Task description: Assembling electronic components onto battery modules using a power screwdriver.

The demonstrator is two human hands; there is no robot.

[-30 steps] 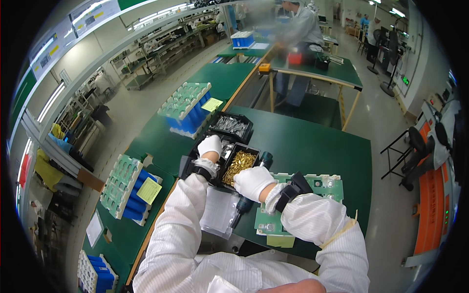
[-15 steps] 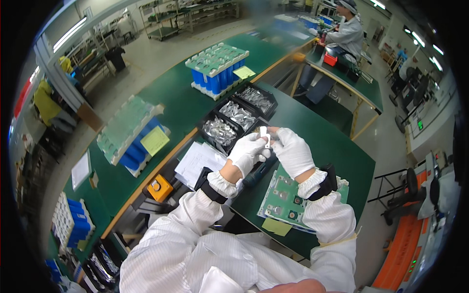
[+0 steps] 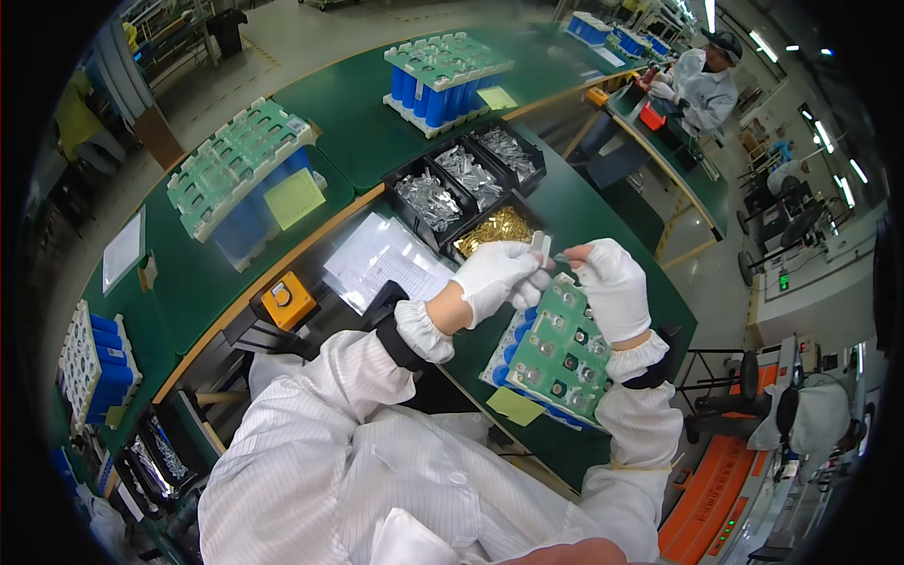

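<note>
My left hand [image 3: 501, 279], in a white glove, is closed on a small pale strip [image 3: 540, 245] that sticks up from its fingertips. Close by on the right is my right hand [image 3: 614, 290], gloved with bare fingertips. Its thumb and finger pinch a tiny shiny piece [image 3: 563, 256], too small to name. Below both hands a battery pack [image 3: 561, 350] with a green board on top and blue cells lies on the green table. A yellow note [image 3: 515, 406] is stuck to its near edge.
Black bins hold silver metal parts [image 3: 435, 200] and brass-coloured parts [image 3: 496, 230] beyond my hands. Further battery packs [image 3: 443, 80] [image 3: 240, 179] stand on the far table. Left lie papers in a clear sleeve [image 3: 388, 262] and a yellow button box [image 3: 289, 299]. A co-worker [image 3: 702, 89] sits far right.
My view has shifted, showing the brass-coloured parts and more of the near battery pack. My hands have moved slightly apart, the right one to the right, away from the pale strip.
</note>
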